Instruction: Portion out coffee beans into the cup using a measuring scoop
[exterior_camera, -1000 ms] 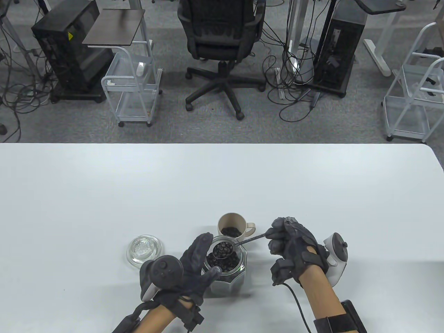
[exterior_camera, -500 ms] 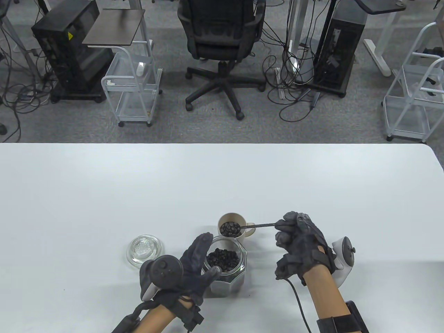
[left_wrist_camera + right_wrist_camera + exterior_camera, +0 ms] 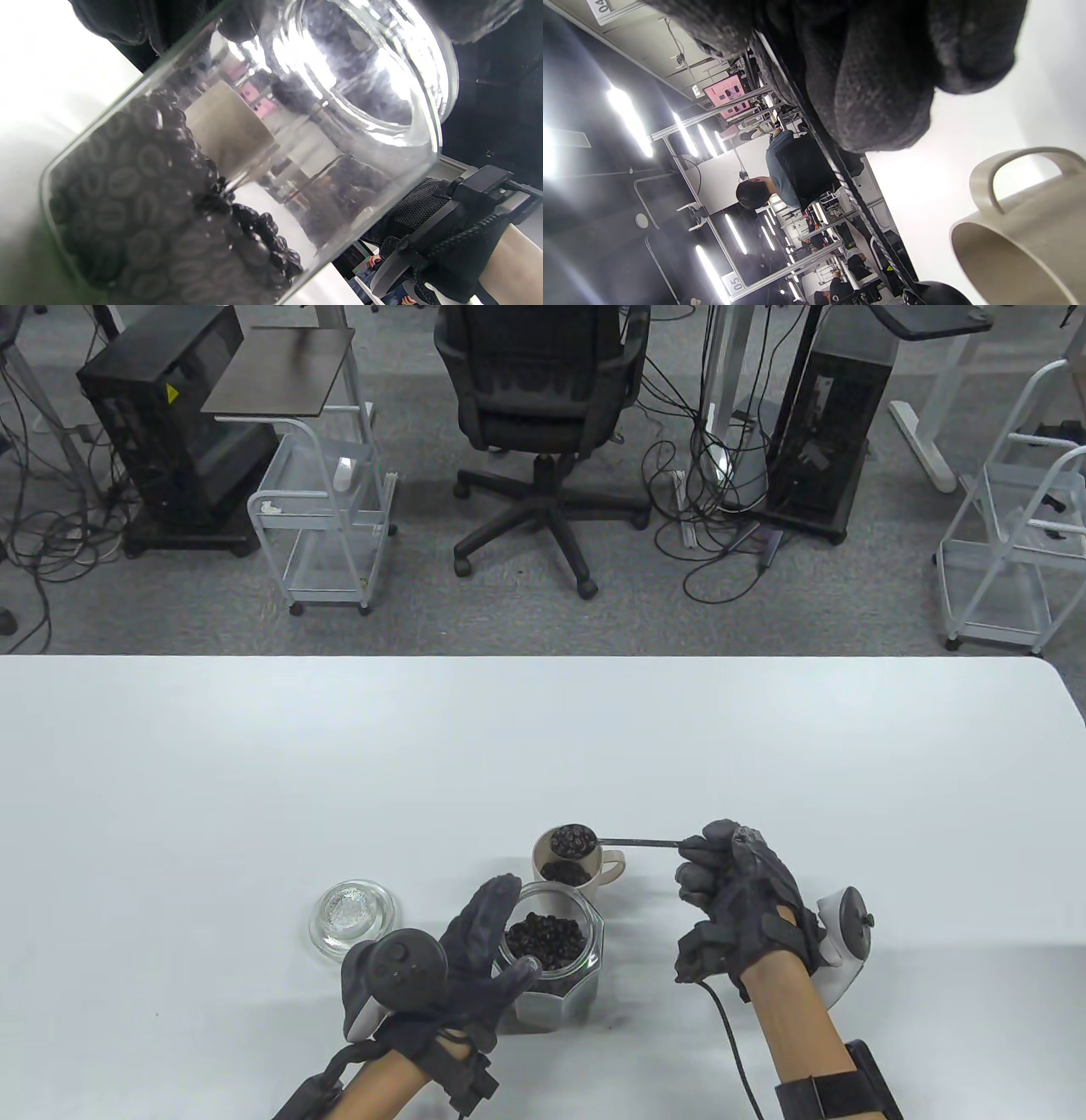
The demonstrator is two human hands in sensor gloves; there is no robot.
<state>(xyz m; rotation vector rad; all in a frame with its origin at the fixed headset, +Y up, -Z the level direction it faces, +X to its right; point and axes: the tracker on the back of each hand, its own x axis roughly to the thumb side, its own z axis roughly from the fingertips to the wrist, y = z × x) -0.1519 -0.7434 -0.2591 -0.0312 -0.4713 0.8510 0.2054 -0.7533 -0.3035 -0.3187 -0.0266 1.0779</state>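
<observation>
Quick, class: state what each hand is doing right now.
Left hand: holds the glass jar of coffee beans.
Right hand: pinches the handle of the measuring scoop, loaded with beans, over the cup.

On the white table (image 3: pixel 254 746) stand one beige cup (image 3: pixel 585 861) at about 12 o'clock from one glass jar (image 3: pixel 556 959), and one glass lid (image 3: pixel 352 914) at about 9 o'clock from that jar. There is one metal scoop (image 3: pixel 594 841), its bowl full of beans, over the cup. Coffee beans (image 3: pixel 543 940) lie in three places: jar, cup and scoop; they are too many and too small to count. Two gloved hands are in view, the left hand (image 3: pixel 462 963) and the right hand (image 3: pixel 742 899), each with one tracker, two in all.

Beyond the table are one office chair (image 3: pixel 543 407), two computer towers and three white wire carts.
</observation>
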